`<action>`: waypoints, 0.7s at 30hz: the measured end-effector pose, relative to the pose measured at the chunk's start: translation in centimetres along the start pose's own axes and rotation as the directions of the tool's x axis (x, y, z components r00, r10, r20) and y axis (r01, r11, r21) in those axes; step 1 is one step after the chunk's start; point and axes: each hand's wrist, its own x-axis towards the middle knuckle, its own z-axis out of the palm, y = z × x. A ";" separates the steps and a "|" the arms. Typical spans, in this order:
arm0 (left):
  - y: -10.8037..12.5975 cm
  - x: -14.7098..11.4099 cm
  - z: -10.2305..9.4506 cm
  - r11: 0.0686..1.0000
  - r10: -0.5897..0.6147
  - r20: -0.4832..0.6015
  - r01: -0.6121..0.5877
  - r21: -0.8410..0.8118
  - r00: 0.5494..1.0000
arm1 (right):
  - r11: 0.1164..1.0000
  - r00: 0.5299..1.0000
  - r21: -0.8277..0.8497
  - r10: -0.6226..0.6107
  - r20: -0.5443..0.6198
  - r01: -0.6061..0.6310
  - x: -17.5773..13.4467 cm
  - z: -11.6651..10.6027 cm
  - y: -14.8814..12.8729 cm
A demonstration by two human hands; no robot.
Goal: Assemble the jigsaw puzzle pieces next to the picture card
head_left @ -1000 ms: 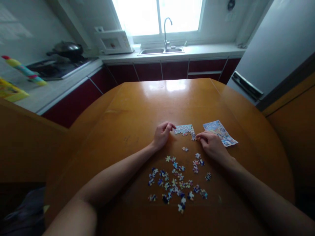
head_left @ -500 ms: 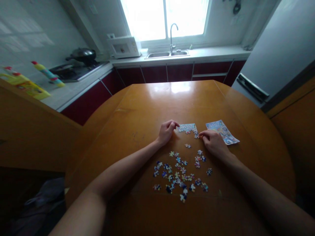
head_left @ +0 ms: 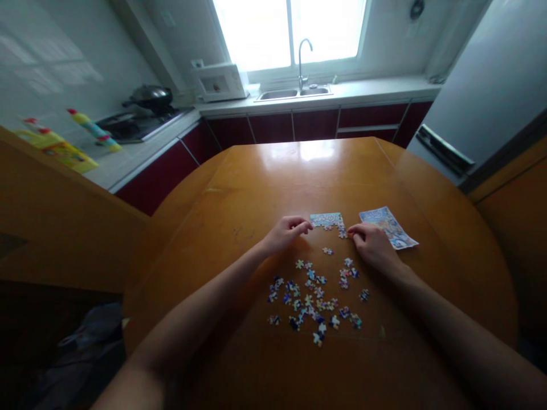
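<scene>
A partly joined jigsaw puzzle (head_left: 325,218) lies on the table, with a strip of pieces running down its right side. My left hand (head_left: 287,233) is just left of it, fingers loosely bent and a little apart, fingertips close to its lower left corner. Beside the strip's lower end, my right hand (head_left: 374,246) has its fingers curled together; anything pinched there is too small to make out. That hand covers the lower left part of a printed picture sheet (head_left: 390,226). Below the puzzle is a small joined bit of jigsaw pieces (head_left: 327,250).
Many loose jigsaw pieces (head_left: 308,300) are spread over the near part of the wooden table (head_left: 256,188). Beyond the table stand a sink (head_left: 277,94), a white microwave (head_left: 220,82) and a stove with a wok (head_left: 150,95). A fridge (head_left: 482,85) is at the right.
My left hand has drawn back slightly from the puzzle's left edge and dropped lower, its fingers bending down. My right hand stays by the strip. The view has shifted slightly.
</scene>
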 end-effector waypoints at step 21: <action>-1.1 -7.9 -1.0 0.961 0.106 0.097 -0.127 0.245 0.990 | 0.999 0.999 0.010 0.041 0.010 -0.041 0.0 -0.3 -0.2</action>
